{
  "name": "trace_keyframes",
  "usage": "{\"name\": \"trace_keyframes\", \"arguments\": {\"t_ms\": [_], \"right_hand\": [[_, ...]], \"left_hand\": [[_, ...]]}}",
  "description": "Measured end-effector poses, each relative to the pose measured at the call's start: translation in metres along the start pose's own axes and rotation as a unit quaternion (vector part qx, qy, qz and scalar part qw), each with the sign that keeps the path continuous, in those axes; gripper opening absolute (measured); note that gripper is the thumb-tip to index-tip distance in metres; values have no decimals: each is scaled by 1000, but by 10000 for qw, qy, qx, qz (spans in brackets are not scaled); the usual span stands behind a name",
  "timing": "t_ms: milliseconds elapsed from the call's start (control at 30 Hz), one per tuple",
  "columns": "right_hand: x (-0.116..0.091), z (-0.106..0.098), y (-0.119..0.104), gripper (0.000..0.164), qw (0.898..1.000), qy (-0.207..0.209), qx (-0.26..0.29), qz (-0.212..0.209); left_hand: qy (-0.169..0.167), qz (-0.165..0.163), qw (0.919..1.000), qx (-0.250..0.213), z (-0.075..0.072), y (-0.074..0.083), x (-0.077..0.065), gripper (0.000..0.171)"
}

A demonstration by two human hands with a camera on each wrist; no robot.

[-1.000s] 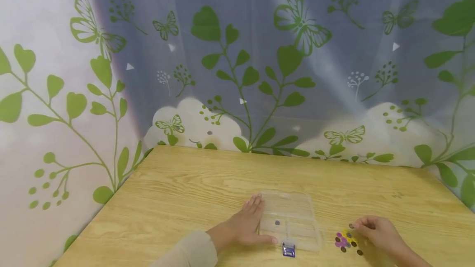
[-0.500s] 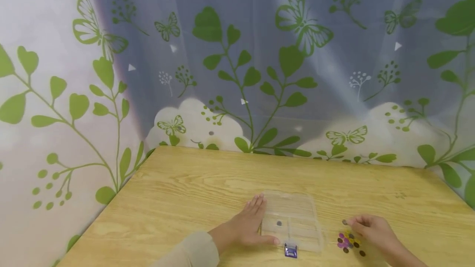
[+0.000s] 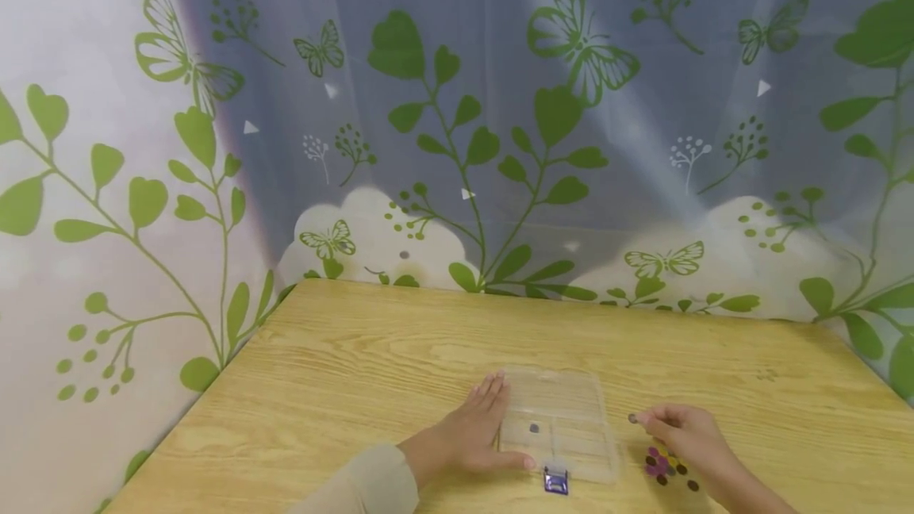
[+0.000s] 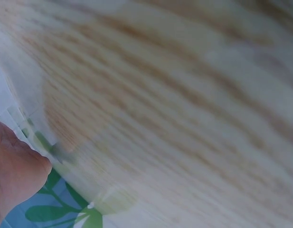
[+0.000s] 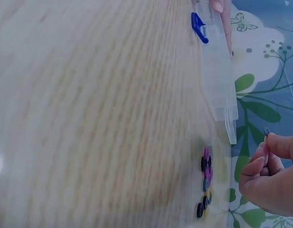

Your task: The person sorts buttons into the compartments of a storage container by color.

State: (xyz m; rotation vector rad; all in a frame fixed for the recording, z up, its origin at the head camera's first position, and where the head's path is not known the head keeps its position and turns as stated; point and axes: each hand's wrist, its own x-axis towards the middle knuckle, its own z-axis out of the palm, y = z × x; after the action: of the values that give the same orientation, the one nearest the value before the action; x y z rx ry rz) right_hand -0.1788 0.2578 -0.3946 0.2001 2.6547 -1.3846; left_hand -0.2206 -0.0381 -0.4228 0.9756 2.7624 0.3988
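A clear plastic compartment box [image 3: 539,397] with a blue latch [image 3: 555,481] lies on the table. My left hand [image 3: 471,433] rests along its left side, fingers straight and thumb stretched toward the front edge. One dark grey button [image 3: 534,428] lies in a left compartment. To the right of the box, my right hand [image 3: 685,431] pinches a small grey button [image 3: 632,419] between thumb and fingertips; the right wrist view shows this button [image 5: 266,131] raised off the table. Below that hand lies a loose group of purple, yellow and dark buttons [image 3: 658,462].
The wood-grain table [image 3: 371,347] extends behind and left of the box. A printed curtain [image 3: 457,141] with leaves and butterflies hangs along the table's back edge and left side.
My right hand has lifted the grey button away from the group and moved it left, toward the box. The left hand keeps its place at the box.
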Motion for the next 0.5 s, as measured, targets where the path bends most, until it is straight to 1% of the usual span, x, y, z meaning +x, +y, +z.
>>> {"name": "trace_keyframes", "arguments": {"t_ms": [400,500], "right_hand": [[3,19,-17,27,9991,-56,368,-208],[5,25,-22,25,9988,-13,451,-201]], "left_hand": [[-21,-20,10000,-58,-2,1,0,103],[-14,-7,10000,-69,-2,2,-1,102]]}}
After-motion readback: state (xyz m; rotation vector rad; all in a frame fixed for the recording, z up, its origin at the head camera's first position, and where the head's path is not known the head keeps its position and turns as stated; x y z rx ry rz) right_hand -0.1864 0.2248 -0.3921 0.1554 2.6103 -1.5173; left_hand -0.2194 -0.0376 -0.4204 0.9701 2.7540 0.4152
